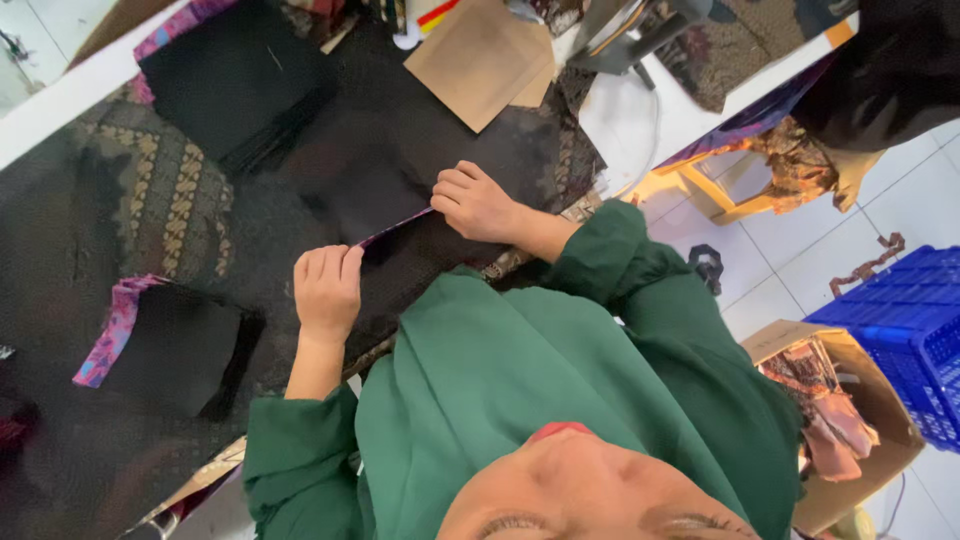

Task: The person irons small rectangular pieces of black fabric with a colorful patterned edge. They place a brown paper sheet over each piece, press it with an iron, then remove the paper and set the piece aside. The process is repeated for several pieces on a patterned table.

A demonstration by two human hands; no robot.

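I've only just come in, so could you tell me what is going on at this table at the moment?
A person in a green top is bent over a table spread with dark patterned fabric. Both hands grip the folded edge of a black cloth piece with a pink-purple underside: the left hand pinches one end, the right hand the other. A stack of black pieces and brown card lie beyond.

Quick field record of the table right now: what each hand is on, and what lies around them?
left hand: pinching folded edge of black fabric piece
right hand: pressing the same fold further along
fold edge: purple patterned underside shows
table cover: dark patterned cloth
nearby: stack of black fabric, brown cardboard sheet
floor: blue crate, cardboard box
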